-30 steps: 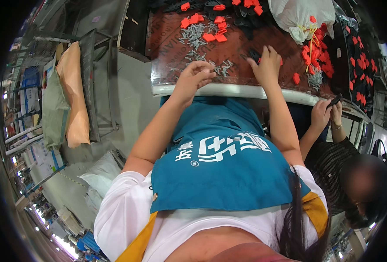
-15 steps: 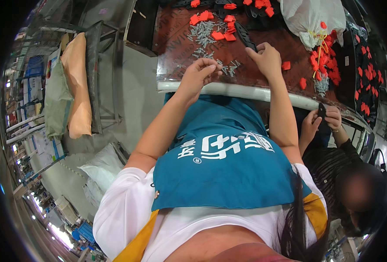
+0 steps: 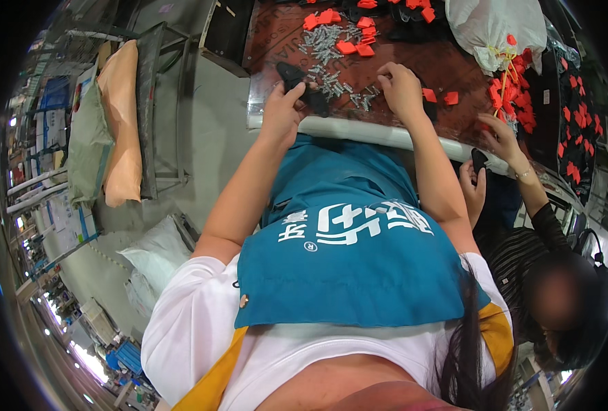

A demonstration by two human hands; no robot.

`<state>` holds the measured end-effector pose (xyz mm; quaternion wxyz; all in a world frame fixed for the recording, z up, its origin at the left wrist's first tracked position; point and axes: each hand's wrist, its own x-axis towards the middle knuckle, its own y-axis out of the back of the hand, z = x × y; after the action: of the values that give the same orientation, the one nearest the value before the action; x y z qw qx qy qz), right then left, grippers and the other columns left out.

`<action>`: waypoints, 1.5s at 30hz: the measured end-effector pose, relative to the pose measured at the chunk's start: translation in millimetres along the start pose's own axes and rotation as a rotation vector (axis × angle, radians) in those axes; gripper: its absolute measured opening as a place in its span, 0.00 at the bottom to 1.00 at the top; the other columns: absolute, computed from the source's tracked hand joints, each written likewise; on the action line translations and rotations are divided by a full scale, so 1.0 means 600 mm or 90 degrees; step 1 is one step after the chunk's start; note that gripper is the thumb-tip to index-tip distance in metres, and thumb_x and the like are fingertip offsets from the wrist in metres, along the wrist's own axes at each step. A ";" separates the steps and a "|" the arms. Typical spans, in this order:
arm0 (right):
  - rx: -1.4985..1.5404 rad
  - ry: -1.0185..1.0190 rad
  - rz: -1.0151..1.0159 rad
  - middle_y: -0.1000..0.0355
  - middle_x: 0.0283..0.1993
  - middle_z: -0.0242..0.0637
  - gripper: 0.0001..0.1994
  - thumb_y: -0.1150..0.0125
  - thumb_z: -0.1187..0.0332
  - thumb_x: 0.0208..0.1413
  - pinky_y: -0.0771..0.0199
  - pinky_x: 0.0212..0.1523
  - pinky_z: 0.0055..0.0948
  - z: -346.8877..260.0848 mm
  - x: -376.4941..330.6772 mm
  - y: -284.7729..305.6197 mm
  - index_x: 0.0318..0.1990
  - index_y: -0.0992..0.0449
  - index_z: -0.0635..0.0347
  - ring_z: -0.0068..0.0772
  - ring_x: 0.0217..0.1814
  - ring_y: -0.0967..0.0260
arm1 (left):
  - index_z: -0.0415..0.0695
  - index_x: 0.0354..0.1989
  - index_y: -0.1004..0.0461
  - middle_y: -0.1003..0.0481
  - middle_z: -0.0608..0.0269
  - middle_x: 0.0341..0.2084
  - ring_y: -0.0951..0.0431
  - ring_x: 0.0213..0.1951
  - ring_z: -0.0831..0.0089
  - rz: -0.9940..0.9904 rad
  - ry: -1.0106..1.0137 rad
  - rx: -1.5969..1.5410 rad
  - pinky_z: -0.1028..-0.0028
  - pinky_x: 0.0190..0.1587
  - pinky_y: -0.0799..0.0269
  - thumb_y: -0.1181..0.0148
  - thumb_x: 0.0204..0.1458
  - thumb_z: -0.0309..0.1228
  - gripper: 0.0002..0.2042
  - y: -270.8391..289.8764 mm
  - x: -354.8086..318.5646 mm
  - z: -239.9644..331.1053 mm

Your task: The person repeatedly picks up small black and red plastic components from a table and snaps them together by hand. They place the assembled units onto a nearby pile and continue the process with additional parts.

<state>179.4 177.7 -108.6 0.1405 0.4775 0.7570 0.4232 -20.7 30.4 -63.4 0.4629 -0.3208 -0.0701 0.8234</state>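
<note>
One long black plastic part is in the left hand, over the near left corner of the red-brown tabletop; its long axis slants, the far end pointing up and left, away from the body, and the near end down and right, toward the white padded edge. That hand's thumb and fingers are closed around the part's left side. Just right of it, small grey coil springs lie in a scattered heap, with red plastic clips beside them. The right hand is at the right of the nearer springs, its fingers loosely bent; whether they hold anything cannot be told. Another black part, partly hidden, lies just right of that wrist, near two red clips. Farther right, a co-worker's hand grips a small black piece, while the co-worker's other hand is near a heap of red clips below a white sack.
</note>
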 end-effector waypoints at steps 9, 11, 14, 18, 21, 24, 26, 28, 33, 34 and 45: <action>-0.032 0.064 -0.194 0.25 0.31 0.43 0.06 0.38 0.70 0.45 0.29 0.37 0.38 -0.052 0.025 -0.048 0.31 0.24 0.61 0.44 0.34 0.27 | 0.45 0.44 0.33 0.25 0.64 0.39 0.26 0.37 0.75 0.032 0.012 -0.032 0.68 0.43 0.26 0.47 0.57 0.28 0.08 0.034 -0.022 -0.001; -0.007 0.033 -0.223 0.25 0.31 0.41 0.06 0.38 0.70 0.46 0.29 0.38 0.37 -0.055 0.026 -0.048 0.31 0.24 0.60 0.42 0.34 0.27 | 0.43 0.45 0.33 0.25 0.61 0.40 0.25 0.40 0.73 0.025 0.010 -0.037 0.67 0.45 0.27 0.48 0.57 0.27 0.09 0.035 -0.022 0.001; 0.147 -0.072 -0.270 0.24 0.29 0.37 0.06 0.39 0.68 0.46 0.30 0.38 0.34 -0.048 0.028 -0.038 0.32 0.24 0.59 0.36 0.34 0.27 | 0.43 0.46 0.33 0.25 0.60 0.41 0.25 0.42 0.71 0.015 0.009 -0.039 0.67 0.46 0.27 0.48 0.57 0.27 0.09 0.031 -0.022 0.007; 0.367 -0.171 -0.264 0.26 0.27 0.34 0.07 0.37 0.70 0.47 0.32 0.34 0.24 -0.030 0.030 -0.021 0.32 0.25 0.63 0.24 0.30 0.31 | 0.43 0.46 0.33 0.25 0.60 0.40 0.25 0.41 0.71 -0.024 0.007 -0.041 0.66 0.47 0.27 0.48 0.57 0.27 0.09 0.028 -0.011 0.004; 0.434 -0.223 -0.255 0.27 0.28 0.34 0.06 0.38 0.71 0.47 0.33 0.34 0.24 -0.016 0.032 -0.014 0.31 0.25 0.65 0.23 0.30 0.32 | 0.42 0.45 0.33 0.25 0.60 0.40 0.25 0.41 0.71 -0.032 0.024 -0.040 0.66 0.47 0.27 0.48 0.57 0.27 0.09 0.008 -0.007 0.001; 0.437 -0.237 -0.254 0.27 0.29 0.35 0.07 0.38 0.71 0.48 0.33 0.34 0.23 -0.015 0.033 -0.010 0.32 0.25 0.66 0.23 0.31 0.32 | 0.41 0.45 0.33 0.25 0.59 0.40 0.25 0.40 0.71 -0.052 0.028 -0.022 0.66 0.47 0.27 0.48 0.57 0.28 0.10 -0.006 -0.007 -0.001; 0.439 -0.250 -0.242 0.27 0.30 0.36 0.07 0.38 0.71 0.49 0.32 0.35 0.23 -0.017 0.035 -0.007 0.33 0.25 0.67 0.23 0.31 0.32 | 0.41 0.45 0.33 0.25 0.59 0.40 0.25 0.40 0.72 -0.059 0.034 -0.014 0.66 0.46 0.26 0.48 0.57 0.27 0.09 -0.011 -0.006 0.000; 0.491 -0.255 -0.215 0.26 0.30 0.36 0.07 0.39 0.72 0.51 0.31 0.35 0.24 -0.022 0.036 -0.002 0.34 0.25 0.68 0.24 0.32 0.31 | 0.42 0.45 0.32 0.26 0.62 0.38 0.26 0.39 0.74 -0.067 0.038 -0.012 0.68 0.44 0.27 0.48 0.56 0.27 0.09 -0.017 -0.004 -0.002; 0.707 -0.200 -0.165 0.25 0.33 0.36 0.07 0.38 0.74 0.52 0.28 0.36 0.23 -0.104 0.019 0.038 0.37 0.25 0.69 0.24 0.34 0.29 | 0.42 0.44 0.30 0.28 0.68 0.34 0.27 0.37 0.77 -0.086 0.041 -0.029 0.70 0.40 0.26 0.47 0.56 0.26 0.08 -0.021 0.008 -0.005; 0.705 -0.193 -0.165 0.25 0.33 0.35 0.08 0.38 0.74 0.52 0.28 0.36 0.23 -0.111 0.011 0.036 0.37 0.24 0.68 0.23 0.34 0.29 | 0.42 0.44 0.30 0.27 0.68 0.34 0.27 0.37 0.77 -0.090 0.031 -0.031 0.71 0.40 0.25 0.47 0.56 0.26 0.08 -0.024 0.005 -0.003; 0.792 -0.238 -0.033 0.26 0.31 0.30 0.06 0.34 0.73 0.50 0.31 0.34 0.16 -0.152 -0.026 0.033 0.36 0.21 0.64 0.16 0.32 0.32 | 0.39 0.46 0.31 0.27 0.62 0.40 0.25 0.41 0.72 -0.116 -0.009 -0.023 0.69 0.43 0.23 0.46 0.56 0.24 0.10 -0.055 -0.019 0.013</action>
<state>142.8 122.2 -41.1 -0.0229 0.5170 0.8348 -0.1878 2.5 40.9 -38.6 0.5295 -0.3155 -0.1171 0.7787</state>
